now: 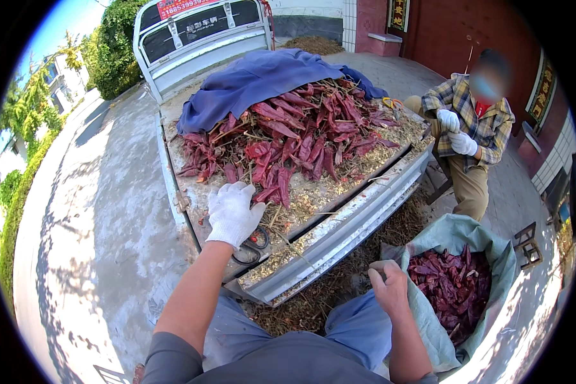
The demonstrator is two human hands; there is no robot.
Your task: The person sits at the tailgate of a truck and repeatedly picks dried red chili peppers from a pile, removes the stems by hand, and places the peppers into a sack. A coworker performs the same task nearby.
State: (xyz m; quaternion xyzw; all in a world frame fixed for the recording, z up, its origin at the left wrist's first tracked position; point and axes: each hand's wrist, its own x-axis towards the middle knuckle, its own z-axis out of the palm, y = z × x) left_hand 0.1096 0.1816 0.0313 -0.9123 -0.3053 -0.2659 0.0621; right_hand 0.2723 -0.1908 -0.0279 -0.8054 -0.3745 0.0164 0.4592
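My left hand [235, 214], in a white knit glove, is open over the truck bed at the near edge of a heap of dried red chili peppers [301, 131]. Its fingers are spread and touch or nearly touch the nearest pods. Black-handled scissors [253, 248] lie beside its wrist. My right hand [389, 285] is bare, its fingers curled in, next to the rim of a pale green woven sack [502, 253]. Whatever it may hold is hidden. Dark red peppers [451, 291] fill much of the sack.
A blue cloth [256, 80] covers the heap's back. The truck bed's metal edge [339, 237] runs before my knees. A person [477, 121] in white gloves sits at the right, hands together. Orange-handled scissors [392, 102] lie at the bed's far right. Dry stems [301, 313] litter the ground.
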